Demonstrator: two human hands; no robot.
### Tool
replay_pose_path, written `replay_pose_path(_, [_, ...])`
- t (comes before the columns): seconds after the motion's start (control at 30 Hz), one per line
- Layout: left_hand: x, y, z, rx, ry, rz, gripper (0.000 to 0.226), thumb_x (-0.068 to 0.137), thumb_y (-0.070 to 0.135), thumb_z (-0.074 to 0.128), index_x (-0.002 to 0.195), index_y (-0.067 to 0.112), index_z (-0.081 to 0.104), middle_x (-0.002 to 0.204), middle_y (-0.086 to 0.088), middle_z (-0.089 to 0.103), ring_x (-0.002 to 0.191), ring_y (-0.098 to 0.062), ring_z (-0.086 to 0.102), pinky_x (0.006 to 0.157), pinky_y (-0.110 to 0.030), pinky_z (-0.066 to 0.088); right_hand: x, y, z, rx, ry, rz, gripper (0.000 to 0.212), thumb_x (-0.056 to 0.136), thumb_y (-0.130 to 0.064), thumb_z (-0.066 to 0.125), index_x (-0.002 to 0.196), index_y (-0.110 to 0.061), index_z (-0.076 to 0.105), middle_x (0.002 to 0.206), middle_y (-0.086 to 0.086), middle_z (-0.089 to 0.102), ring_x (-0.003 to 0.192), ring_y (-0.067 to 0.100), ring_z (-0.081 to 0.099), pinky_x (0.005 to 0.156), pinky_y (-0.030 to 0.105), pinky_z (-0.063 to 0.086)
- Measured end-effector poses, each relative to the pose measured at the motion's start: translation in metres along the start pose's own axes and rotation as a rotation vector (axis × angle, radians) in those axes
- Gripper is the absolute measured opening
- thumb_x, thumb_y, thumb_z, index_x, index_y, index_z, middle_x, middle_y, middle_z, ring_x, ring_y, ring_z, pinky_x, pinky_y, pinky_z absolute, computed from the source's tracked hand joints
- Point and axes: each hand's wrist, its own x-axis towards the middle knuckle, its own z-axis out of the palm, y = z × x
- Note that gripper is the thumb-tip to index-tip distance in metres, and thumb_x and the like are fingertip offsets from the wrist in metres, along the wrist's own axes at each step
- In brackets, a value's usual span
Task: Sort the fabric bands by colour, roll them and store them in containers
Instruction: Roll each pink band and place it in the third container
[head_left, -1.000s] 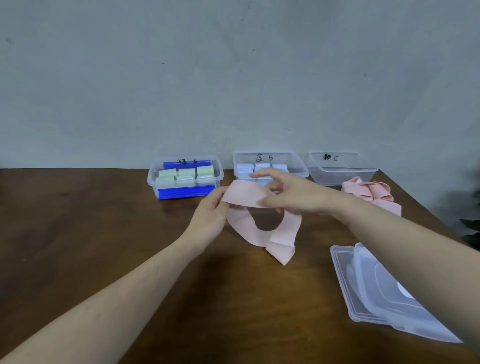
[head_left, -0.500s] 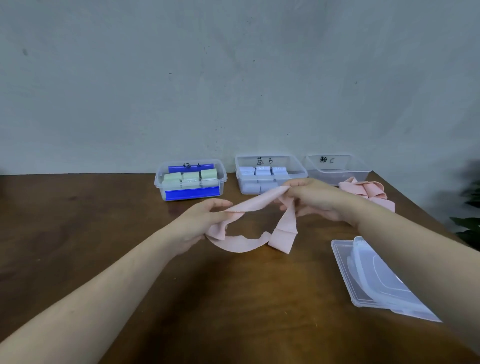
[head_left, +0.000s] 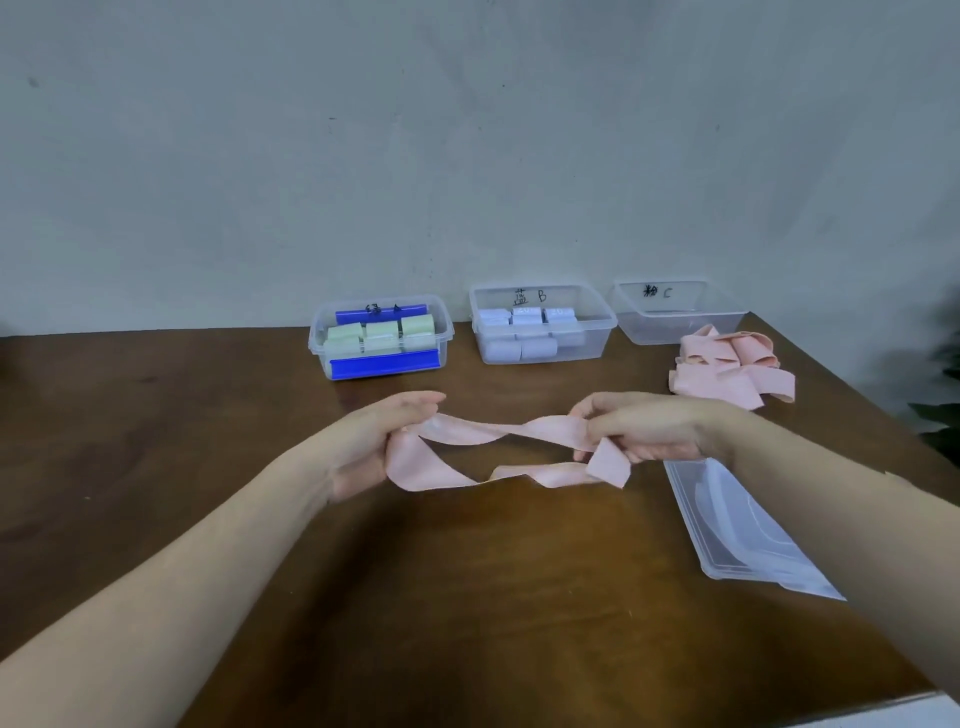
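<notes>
A pink fabric band (head_left: 498, 434) hangs stretched and twisted between my hands above the middle of the brown table (head_left: 156, 467). My left hand (head_left: 374, 441) grips its left end. My right hand (head_left: 644, 431) pinches its right end, and a short tail droops below the fingers. A heap of loose pink bands (head_left: 727, 371) lies at the back right. Behind it stands an empty clear container marked C (head_left: 680, 314). The clear container marked B (head_left: 540, 322) holds rolled light-blue bands. The container with blue clips (head_left: 379, 338) holds rolled green bands.
Two clear lids (head_left: 737, 530) lie stacked on the table at the right, partly under my right forearm. A grey wall runs behind the containers. Dark plant leaves (head_left: 940, 415) show past the table's right edge.
My hands have moved apart and lowered, pulling the pink band from a drooping loop into a long twisted stretch. The view has shifted slightly.
</notes>
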Motion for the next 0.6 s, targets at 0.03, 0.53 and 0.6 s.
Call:
replay_pose_path(0.03, [-0.001, -0.002, 0.000, 0.065, -0.013, -0.004, 0.044, 0.073, 0.028, 0.082, 0.116, 0.026, 0.072, 0.123, -0.005, 0.068, 0.113, -0.020, 0.064, 0.097, -0.037, 0.051, 0.004, 0.005, 0.001, -0.107, 0.026, 0.008, 0.032, 0.094, -0.009, 0.059, 0.124, -0.016, 0.054, 0.111, 0.005, 0.067, 0.096, 0.014, 0.067, 0.083, 0.030, 0.058])
replay_pose_path(0.53, [0.003, -0.012, -0.025, 0.203, -0.056, -0.065, 0.056, 0.067, 0.002, 0.056, 0.122, 0.008, 0.060, 0.119, -0.012, 0.067, 0.097, -0.021, 0.060, 0.081, -0.031, 0.048, 0.007, 0.019, -0.011, -0.112, 0.042, 0.087, 0.031, 0.096, -0.029, 0.066, 0.115, -0.004, 0.068, 0.100, 0.011, 0.077, 0.092, 0.022, 0.075, 0.082, 0.034, 0.061])
replay_pose_path(0.6, [0.006, -0.011, -0.023, 0.186, 0.011, -0.035, 0.033, 0.086, 0.006, 0.060, 0.119, 0.009, 0.064, 0.118, -0.014, 0.068, 0.097, -0.020, 0.062, 0.084, -0.033, 0.048, 0.008, 0.019, -0.012, 0.069, 0.065, 0.026, 0.028, 0.097, -0.026, 0.066, 0.117, -0.006, 0.066, 0.109, 0.013, 0.074, 0.099, 0.023, 0.073, 0.091, 0.040, 0.059])
